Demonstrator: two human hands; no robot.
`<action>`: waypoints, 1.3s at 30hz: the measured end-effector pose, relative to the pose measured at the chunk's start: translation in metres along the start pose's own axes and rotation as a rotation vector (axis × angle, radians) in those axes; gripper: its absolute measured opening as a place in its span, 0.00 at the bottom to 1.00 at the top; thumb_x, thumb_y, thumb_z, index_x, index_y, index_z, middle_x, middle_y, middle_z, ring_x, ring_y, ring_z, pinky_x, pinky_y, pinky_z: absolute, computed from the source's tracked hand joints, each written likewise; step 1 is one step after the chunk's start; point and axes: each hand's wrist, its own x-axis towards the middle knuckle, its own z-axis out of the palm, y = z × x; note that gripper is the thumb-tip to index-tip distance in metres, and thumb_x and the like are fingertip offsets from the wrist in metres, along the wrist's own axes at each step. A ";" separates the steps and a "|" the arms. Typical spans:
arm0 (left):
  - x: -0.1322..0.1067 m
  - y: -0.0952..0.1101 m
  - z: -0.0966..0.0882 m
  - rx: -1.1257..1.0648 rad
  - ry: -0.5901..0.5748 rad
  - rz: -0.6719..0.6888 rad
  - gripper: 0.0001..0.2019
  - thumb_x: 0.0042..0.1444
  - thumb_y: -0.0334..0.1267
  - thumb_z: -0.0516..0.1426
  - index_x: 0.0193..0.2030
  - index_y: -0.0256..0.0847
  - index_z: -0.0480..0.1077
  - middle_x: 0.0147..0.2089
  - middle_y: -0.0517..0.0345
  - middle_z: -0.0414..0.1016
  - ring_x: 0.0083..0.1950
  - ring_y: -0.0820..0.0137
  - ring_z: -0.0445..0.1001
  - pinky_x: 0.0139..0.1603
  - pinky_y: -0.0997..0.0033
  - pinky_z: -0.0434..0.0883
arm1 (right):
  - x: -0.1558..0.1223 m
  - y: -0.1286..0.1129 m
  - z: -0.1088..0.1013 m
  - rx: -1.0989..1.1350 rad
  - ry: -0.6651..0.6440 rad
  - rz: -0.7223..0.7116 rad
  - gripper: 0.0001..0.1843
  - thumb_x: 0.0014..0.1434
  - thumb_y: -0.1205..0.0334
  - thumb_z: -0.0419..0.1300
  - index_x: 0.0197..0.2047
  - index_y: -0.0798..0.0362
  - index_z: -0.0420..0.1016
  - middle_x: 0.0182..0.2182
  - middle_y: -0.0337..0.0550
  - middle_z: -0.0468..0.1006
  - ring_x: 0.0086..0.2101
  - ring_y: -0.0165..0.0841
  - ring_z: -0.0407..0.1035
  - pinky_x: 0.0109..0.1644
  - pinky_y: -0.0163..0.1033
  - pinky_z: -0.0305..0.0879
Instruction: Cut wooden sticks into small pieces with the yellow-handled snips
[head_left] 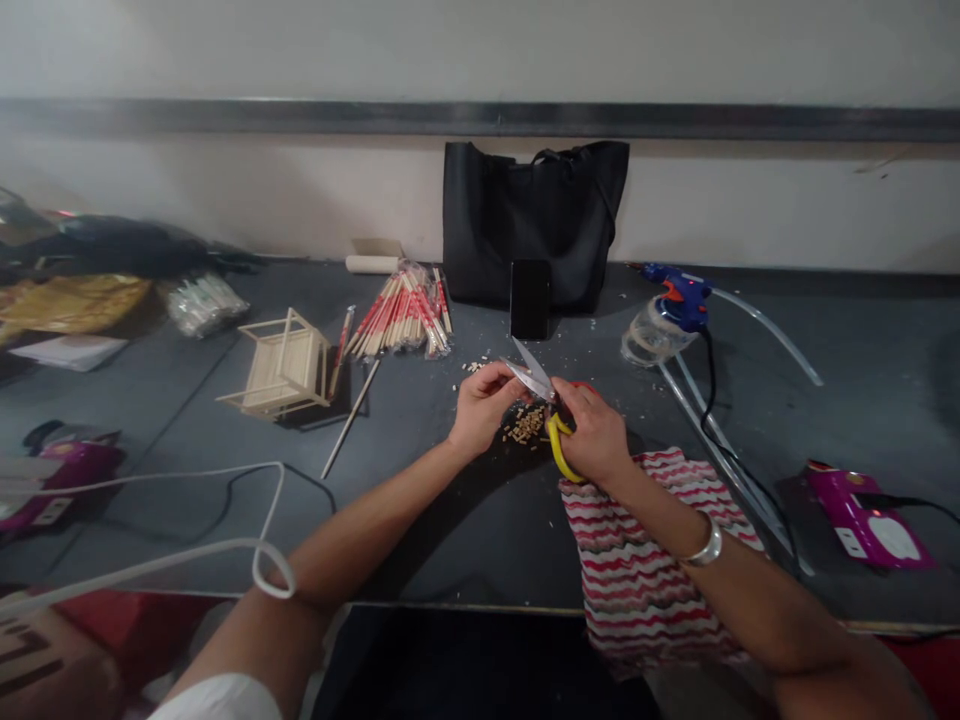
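Observation:
Yellow-handled scissors (559,445) are gripped in my right hand (596,435), their blades parted and pointing up and left. My left hand (484,405) is closed in a pinch at the lower blade; whatever its fingertips hold is too small to make out. Just beneath both hands lies a small pile of short cut wooden pieces (525,426). More pale bits are scattered on the dark table behind my left hand. Under my right forearm is a red, white and grey wavy-striped cloth (652,570), hanging over the table's front edge.
Left of my hands are a small stick-built chair frame (285,368), a loose stick (350,420) and wrapped chopsticks (401,315). A phone (529,300) leans on a black bag (532,220). To the right are a blue glue gun (679,295), clear glue sticks (712,430) and a purple power strip (862,520).

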 end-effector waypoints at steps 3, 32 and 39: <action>0.000 0.001 -0.002 0.033 -0.004 0.015 0.16 0.44 0.51 0.70 0.29 0.40 0.76 0.26 0.62 0.77 0.27 0.72 0.75 0.32 0.70 0.75 | 0.000 0.001 0.000 0.005 0.002 0.000 0.26 0.55 0.64 0.57 0.58 0.49 0.75 0.40 0.46 0.81 0.39 0.40 0.74 0.44 0.41 0.72; 0.003 -0.007 -0.003 0.062 -0.076 0.050 0.15 0.57 0.53 0.62 0.35 0.42 0.72 0.25 0.63 0.66 0.27 0.73 0.64 0.31 0.71 0.66 | 0.003 0.002 -0.002 -0.045 0.047 -0.005 0.26 0.54 0.62 0.59 0.58 0.49 0.76 0.38 0.45 0.80 0.38 0.39 0.73 0.41 0.39 0.70; -0.001 -0.006 -0.001 0.066 -0.117 0.034 0.17 0.57 0.55 0.62 0.34 0.41 0.69 0.25 0.64 0.65 0.28 0.73 0.63 0.31 0.71 0.65 | 0.003 0.001 -0.002 -0.081 0.034 -0.018 0.27 0.54 0.63 0.59 0.58 0.49 0.76 0.36 0.44 0.79 0.37 0.38 0.72 0.40 0.38 0.68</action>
